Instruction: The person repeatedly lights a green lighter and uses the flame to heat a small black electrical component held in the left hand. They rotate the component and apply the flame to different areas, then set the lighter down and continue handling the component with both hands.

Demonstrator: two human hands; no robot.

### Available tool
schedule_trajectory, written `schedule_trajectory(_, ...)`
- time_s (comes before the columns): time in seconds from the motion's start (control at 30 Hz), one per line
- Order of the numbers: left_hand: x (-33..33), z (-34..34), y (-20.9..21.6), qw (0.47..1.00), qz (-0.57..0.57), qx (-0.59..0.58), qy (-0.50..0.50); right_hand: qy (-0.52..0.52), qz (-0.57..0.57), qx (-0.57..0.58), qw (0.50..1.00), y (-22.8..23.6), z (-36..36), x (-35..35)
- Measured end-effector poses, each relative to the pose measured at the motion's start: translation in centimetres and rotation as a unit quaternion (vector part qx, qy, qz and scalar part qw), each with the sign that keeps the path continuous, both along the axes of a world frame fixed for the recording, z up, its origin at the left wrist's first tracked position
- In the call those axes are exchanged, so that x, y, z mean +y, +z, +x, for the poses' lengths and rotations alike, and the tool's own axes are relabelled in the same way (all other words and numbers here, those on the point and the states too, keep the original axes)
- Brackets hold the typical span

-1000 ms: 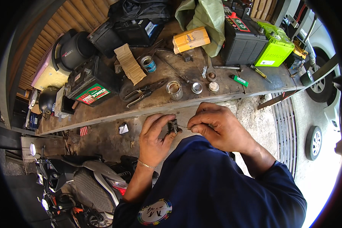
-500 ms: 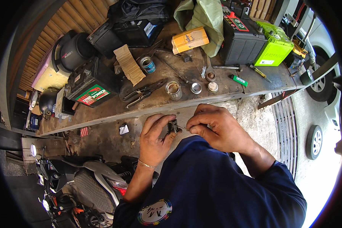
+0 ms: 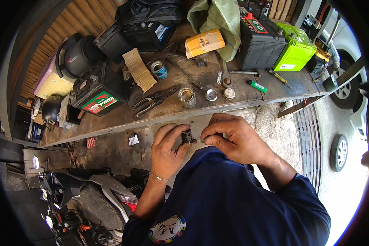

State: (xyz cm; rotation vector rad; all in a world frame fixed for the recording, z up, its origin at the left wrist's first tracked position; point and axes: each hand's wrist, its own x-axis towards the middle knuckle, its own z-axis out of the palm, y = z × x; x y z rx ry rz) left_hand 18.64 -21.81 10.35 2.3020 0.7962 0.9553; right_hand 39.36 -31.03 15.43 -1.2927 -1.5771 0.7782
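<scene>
Centrally, a small black plastic part (image 3: pixel 187 136) is pinched in the left hand (image 3: pixel 168 149) while a thin metal pin (image 3: pixel 201 140), clamped by right hand (image 3: pixel 233 139) fingertips, is only partly inserted.

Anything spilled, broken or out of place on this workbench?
Nothing spilled or visibly broken. The bench is cluttered: pliers, small tins and batteries lie loose. The left hand holds a small black part while the right hand pinches at it.

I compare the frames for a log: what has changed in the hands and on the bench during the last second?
Nothing visibly changed. The left hand still holds the small dark part, the right hand still pinches at its side, and the tools on the workbench lie as before.
</scene>
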Motion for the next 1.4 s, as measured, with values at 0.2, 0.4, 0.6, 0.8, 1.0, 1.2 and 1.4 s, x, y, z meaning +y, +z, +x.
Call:
schedule_trajectory(0.2, 0.1, 0.0, 0.0, 1.0, 0.003, -0.006, 0.003, 0.001, -0.011, -0.007, 1.0, 0.0, 0.0, 0.0)
schedule_trajectory(0.4, 0.2, 0.1, -0.1, 1.0, -0.005, -0.01, 0.004, -0.002, -0.01, -0.002, 1.0, -0.1, -0.1, 0.1)
schedule_trajectory(0.6, 0.1, 0.1, -0.3, 0.997, -0.044, -0.054, 0.028, -0.02, -0.047, 0.006, 0.999, 0.2, 0.1, 0.0)
schedule_trajectory(0.8, 0.2, 0.1, -0.5, 0.994, -0.06, -0.091, 0.022, -0.02, -0.058, -0.002, 0.998, 0.4, 0.2, -0.1)
schedule_trajectory(1.0, 0.3, 0.0, -0.5, 0.997, -0.038, -0.064, 0.015, -0.001, -0.084, 0.032, 0.996, -0.1, 0.3, 0.0)
schedule_trajectory(1.2, 0.2, -0.1, -0.3, 0.999, -0.009, -0.035, 0.014, 0.017, -0.13, 0.097, 0.987, -0.7, 0.4, 0.3)
schedule_trajectory(1.4, 0.2, 0.0, -0.4, 1.0, -0.001, -0.024, 0.019, 0.017, -0.148, 0.094, 0.984, -1.1, 0.3, 0.4)
